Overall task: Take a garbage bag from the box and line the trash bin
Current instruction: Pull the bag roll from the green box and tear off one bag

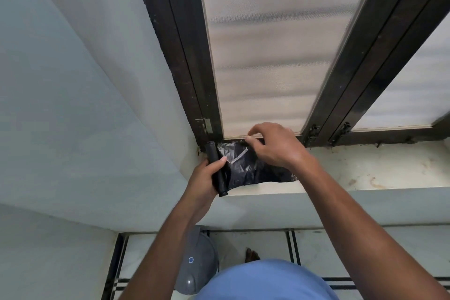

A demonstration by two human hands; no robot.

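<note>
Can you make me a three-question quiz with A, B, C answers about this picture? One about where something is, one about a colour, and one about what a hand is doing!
1. Where is the grey trash bin?
A. On the window ledge
B. On the floor below the ledge
C. Hanging from the window frame

2. What colour is the roll of garbage bags?
A. White
B. Green
C. Black

3. What is the left hand doing?
A. Gripping the roll
B. Resting flat on the wall
C. Holding the bin lid

Answers:
1. B, the bin stands on the tiled floor under the window ledge, near the person's foot.
2. C, the roll and the unrolled bag lying on the ledge are both black.
3. A, its fingers wrap around the roll while the right hand pinches the bag's far edge.
</note>
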